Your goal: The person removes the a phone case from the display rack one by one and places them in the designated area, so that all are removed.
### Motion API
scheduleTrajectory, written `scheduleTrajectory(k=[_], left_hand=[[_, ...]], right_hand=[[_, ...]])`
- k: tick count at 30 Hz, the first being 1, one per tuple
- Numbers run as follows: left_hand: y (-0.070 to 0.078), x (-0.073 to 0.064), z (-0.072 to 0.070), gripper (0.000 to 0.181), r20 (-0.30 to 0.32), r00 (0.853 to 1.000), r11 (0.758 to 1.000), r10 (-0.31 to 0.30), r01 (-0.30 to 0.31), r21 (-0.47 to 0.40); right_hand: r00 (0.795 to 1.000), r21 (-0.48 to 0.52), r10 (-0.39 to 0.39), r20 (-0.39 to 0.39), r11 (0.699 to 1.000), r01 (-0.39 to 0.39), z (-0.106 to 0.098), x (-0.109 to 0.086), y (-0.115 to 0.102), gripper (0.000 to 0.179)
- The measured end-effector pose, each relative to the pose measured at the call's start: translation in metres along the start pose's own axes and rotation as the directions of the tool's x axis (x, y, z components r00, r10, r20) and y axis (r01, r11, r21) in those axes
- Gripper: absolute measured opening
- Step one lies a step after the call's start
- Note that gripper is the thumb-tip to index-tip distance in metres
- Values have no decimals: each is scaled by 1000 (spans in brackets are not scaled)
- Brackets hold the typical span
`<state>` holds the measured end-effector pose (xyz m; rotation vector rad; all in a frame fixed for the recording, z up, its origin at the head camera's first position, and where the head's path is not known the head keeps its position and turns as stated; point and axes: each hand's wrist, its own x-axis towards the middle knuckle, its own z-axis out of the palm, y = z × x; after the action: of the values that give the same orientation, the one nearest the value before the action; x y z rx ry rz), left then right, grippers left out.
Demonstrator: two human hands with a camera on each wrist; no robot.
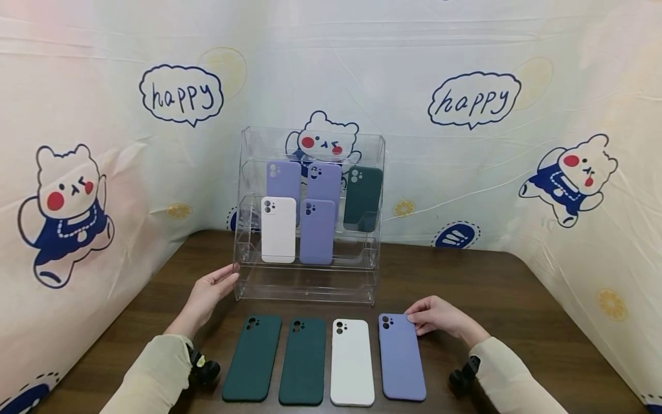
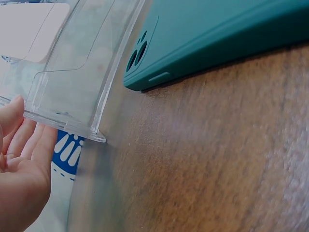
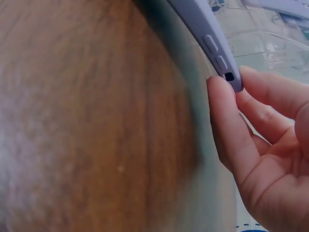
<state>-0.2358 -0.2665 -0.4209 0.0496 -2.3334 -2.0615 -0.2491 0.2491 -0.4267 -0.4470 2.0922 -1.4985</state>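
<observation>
A clear tiered display rack (image 1: 310, 284) stands at the back of the brown table. My left hand (image 1: 209, 296) holds its lower left side edge, with the thumb (image 2: 14, 108) in front and the fingers alongside. Out to the right, my right hand (image 1: 439, 316) pinches the upper right corner of a purple phone case (image 1: 402, 356) between thumb and fingers. In the right wrist view that case (image 3: 207, 41) shows its side button bumps. Left of it lie a white phone case (image 1: 351, 362) and two dark green phone cases (image 1: 302, 362), (image 1: 251, 357).
On the rack's middle tier stand a white case (image 1: 278, 230) and a purple case (image 1: 317, 233). Behind them, higher up, are two purple cases (image 1: 283, 178) and a green case (image 1: 364, 198). A printed cloth (image 1: 331, 69) hangs around the table (image 1: 465, 276).
</observation>
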Motion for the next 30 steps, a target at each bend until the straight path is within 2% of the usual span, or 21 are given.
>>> scheduleTrajectory(k=[6,14,30], left_hand=[[-1,-1,-1,58,4,1000,1000,1,-1,-1],[0,-3,-1,58,7,1000,1000,4,-4,5],[2,-3,-1,56,4,1000,1000,-7,7,3]], right_hand=[[999,-63,3,-35,998,-5,4,2,2,24],[999,-130,-13,-40,991,7,7,6,3,16],[998,-161,8,-59,987,-18,8,6,-2,14]])
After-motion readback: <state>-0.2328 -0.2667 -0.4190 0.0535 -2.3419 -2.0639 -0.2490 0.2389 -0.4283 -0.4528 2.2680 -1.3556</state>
